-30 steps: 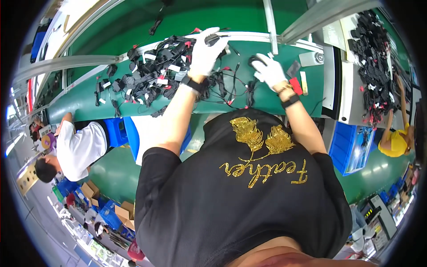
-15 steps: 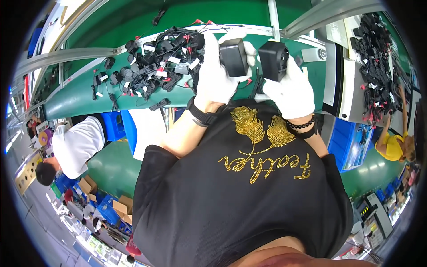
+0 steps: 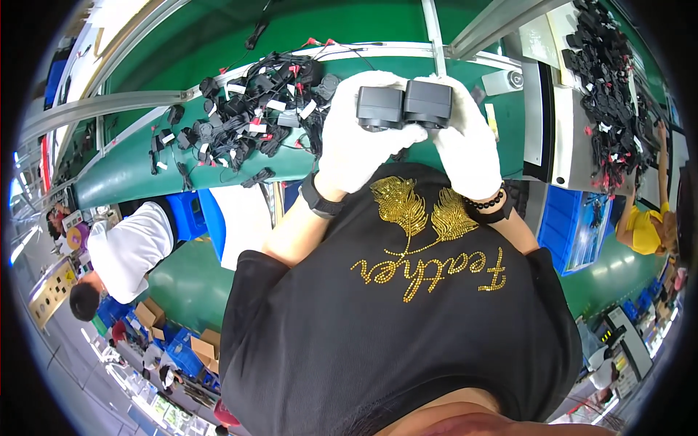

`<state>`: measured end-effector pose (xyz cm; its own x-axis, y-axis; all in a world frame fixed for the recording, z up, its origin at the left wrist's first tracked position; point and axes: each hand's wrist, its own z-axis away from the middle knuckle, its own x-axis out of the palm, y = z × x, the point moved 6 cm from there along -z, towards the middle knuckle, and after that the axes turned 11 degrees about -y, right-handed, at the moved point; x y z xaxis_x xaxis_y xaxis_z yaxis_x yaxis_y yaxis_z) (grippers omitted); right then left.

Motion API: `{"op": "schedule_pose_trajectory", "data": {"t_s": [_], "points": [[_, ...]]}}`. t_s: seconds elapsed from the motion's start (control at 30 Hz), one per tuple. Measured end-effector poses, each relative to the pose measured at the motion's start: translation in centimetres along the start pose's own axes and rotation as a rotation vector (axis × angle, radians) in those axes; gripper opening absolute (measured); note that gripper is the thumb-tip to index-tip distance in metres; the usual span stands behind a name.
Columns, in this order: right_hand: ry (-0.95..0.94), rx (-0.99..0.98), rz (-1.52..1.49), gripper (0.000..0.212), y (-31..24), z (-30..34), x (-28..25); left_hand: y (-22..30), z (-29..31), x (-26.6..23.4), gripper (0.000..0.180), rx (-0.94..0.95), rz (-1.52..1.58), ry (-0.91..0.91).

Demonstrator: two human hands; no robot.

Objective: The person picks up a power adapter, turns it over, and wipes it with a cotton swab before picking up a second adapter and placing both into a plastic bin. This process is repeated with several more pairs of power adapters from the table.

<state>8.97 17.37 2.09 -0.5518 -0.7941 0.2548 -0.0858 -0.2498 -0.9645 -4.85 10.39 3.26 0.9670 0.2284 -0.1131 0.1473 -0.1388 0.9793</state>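
Two black, box-shaped power adapters are side by side in front of my chest, close together or touching. My white-gloved left hand (image 3: 354, 138) is closed round the left power adapter (image 3: 380, 106), its thumb along the lower side. The right power adapter (image 3: 428, 102) is gripped by my gloved right hand (image 3: 469, 142), whose fingers wrap its far and right sides. Dark round fittings show on the lower faces of both adapters, partly covered by the gloves. To the left lies a pile of black adapters with cables (image 3: 247, 116), some bearing white labels and red plugs.
A green worktable (image 3: 116, 163) carries the pile, with a metal frame bar (image 3: 109, 99) over it. A small white device (image 3: 502, 82) stands right of my hands. Farther right is another heap of cabled adapters (image 3: 607, 94). A co-worker in white (image 3: 134, 251) is at left, another in yellow (image 3: 643, 231) at right.
The two adapters, held apart before, have come together side by side. Both have turned so their round fittings point toward me. My right hand has moved left and rotated inward.
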Motion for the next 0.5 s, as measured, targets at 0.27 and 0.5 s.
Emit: {"op": "schedule_pose_trajectory", "data": {"t_s": [0.27,0.5], "points": [[0.079,-0.162,0.498,0.062,-2.0,1.2,1.0,-0.3,1.3,0.2,0.063,-0.046,-0.039,0.115],[0.146,-0.215,0.102,0.060,-1.4,1.1,3.1,0.8,1.8,1.3,0.055,0.213,-0.068,0.169]]}}
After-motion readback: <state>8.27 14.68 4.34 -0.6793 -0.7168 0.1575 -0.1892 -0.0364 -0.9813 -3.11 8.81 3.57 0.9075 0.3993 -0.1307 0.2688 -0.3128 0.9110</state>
